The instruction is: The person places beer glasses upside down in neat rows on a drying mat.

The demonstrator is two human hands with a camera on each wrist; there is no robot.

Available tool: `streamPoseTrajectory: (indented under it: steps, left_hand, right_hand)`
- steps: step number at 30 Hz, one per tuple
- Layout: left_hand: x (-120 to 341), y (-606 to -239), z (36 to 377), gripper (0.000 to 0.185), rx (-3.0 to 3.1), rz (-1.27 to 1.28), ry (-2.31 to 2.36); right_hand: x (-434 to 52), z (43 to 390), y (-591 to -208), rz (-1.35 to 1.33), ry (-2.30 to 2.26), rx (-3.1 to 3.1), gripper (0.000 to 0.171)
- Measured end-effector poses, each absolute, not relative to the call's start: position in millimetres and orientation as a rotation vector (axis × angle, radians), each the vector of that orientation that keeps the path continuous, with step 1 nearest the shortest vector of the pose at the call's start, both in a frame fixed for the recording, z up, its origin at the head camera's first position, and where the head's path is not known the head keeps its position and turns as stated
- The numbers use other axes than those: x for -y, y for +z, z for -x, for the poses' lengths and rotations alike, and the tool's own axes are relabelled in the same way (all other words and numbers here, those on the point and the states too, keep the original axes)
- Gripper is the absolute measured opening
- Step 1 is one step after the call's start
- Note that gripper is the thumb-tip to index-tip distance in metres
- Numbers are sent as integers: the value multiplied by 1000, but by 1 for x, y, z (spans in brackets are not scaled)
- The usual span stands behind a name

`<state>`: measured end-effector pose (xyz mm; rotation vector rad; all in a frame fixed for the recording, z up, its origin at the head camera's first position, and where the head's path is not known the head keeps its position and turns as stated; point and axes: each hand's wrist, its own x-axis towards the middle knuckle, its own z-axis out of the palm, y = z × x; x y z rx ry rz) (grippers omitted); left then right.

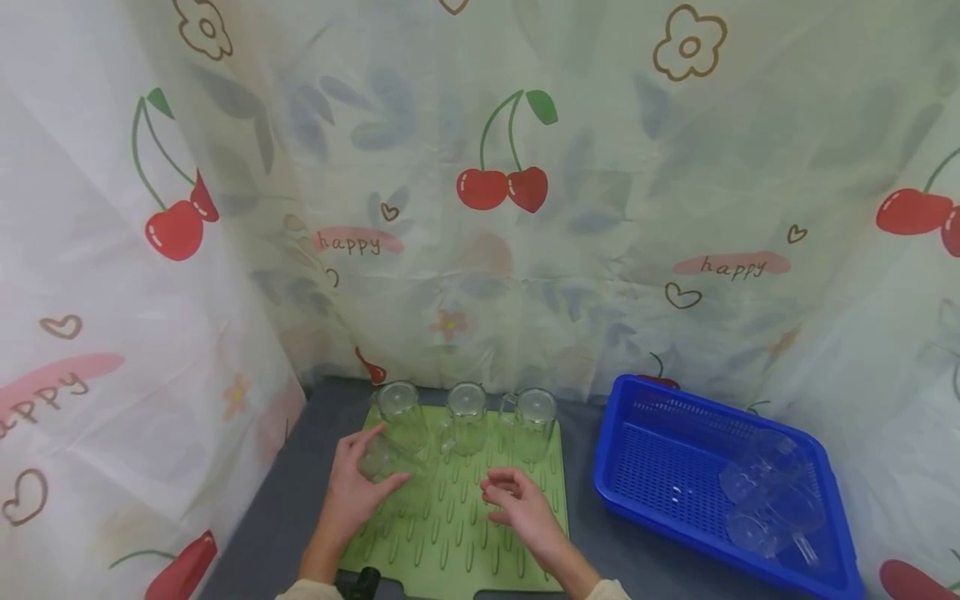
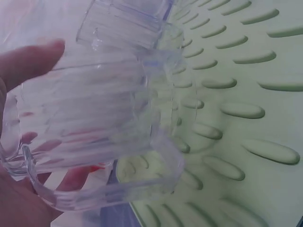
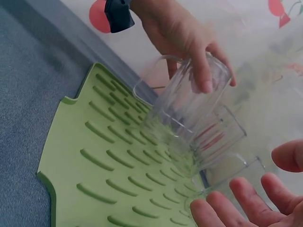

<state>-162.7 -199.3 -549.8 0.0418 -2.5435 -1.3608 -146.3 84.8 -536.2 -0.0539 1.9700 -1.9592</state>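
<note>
A: What do we see, biggest first?
B: We have a cherry-print sheet (image 1: 517,283) around a grey tabletop (image 1: 262,508), then a blue basket (image 1: 652,467) with clear mugs (image 1: 776,500) lying at its right end.
A: And beside it, our green mat (image 1: 457,533)?
B: Yes, three glass mugs (image 1: 467,421) line its far edge.
A: Our hands?
B: Our right hand (image 1: 525,512) hovers over the mat, fingers loosely bent, holding nothing. Our left hand (image 1: 356,483) grips a tilted mug (image 2: 90,113) at the mat's left; we cannot tell whether it touches down.
</note>
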Motion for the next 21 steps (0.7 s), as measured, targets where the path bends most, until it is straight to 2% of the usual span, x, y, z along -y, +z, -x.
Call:
streamPoseTrajectory:
  steps: [5,10,21]
  left_hand:
    - [197,-552,166,86,2592,-47,-1231]
    - [197,-555,167,85,2638,42,-1022]
    - [192,-551,169,87,2655,175,-862]
  right_hand:
    - [-91,147,-539,58,-1956,-1999,43]
    - [-97,148,-543,66,-1952,-2037,42]
    - [-108,146,-545,39,-1926,-2069,42]
